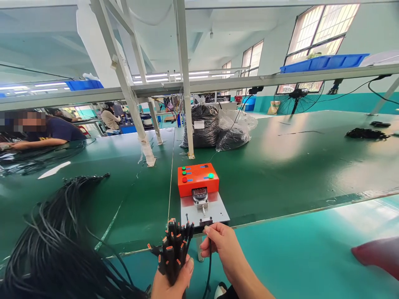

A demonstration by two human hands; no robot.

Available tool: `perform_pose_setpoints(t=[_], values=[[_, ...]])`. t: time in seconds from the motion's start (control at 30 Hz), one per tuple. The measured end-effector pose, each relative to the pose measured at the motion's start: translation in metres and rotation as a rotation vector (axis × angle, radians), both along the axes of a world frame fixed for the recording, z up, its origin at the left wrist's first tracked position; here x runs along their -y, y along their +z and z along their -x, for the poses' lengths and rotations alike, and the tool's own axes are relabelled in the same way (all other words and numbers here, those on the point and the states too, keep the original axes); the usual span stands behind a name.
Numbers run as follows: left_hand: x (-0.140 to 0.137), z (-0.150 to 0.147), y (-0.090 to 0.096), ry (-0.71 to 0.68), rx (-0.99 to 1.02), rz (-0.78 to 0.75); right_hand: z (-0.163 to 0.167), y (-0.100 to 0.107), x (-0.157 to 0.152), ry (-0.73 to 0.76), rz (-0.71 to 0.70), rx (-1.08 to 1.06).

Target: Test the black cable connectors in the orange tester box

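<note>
My left hand (177, 272), closed, grips a bundle of black cables with connector ends (170, 252) that point up and show orange at their tips. My right hand (222, 245) pinches one black cable (209, 270) close to its end, at the front edge of a metal plate (216, 209). That cable hangs down below the hand, and its very tip is hidden by the fingers. On the plate sits a small round digital gauge (200, 194) with a probe pointing toward me. Behind it stands an orange box (198, 176) with green and red buttons.
A large heap of black cables (59, 224) spreads over the green table (268, 182) at left. Bagged black goods (204, 124) stand behind the box, beside a metal post (186, 83). Another person (59, 128) leans at the far left. A fan (294, 97) stands at right.
</note>
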State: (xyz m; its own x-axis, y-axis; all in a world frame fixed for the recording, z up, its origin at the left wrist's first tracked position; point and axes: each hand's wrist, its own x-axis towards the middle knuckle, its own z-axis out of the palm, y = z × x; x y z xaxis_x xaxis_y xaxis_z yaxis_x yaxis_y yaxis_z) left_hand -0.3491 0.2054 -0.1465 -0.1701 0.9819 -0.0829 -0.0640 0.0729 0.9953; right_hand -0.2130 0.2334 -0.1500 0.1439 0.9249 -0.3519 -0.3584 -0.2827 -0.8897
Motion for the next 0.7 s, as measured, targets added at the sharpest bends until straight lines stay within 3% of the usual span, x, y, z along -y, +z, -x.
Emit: perform_pose_setpoints(t=[0.1,0.2,0.3,0.4,0.57,0.7], values=[[0.001,0.000,0.009,-0.005,0.032,-0.046,0.001,-0.008,0.010,0.099,-0.014,0.050],[0.001,0.003,0.019,-0.058,-0.007,-0.030,0.005,-0.016,0.028,0.245,-0.155,0.333],[0.003,0.004,0.025,-0.143,-0.012,0.053,0.010,-0.016,0.042,0.068,-0.379,0.513],[0.004,0.003,0.024,-0.182,-0.014,0.077,0.015,-0.004,0.045,-0.029,-0.482,0.310],[0.003,0.005,0.018,-0.215,-0.050,0.046,0.018,0.010,0.039,-0.025,-0.342,-0.122],[0.001,0.010,0.015,-0.057,-0.091,0.062,0.010,0.006,0.035,-0.106,-0.262,-0.061]])
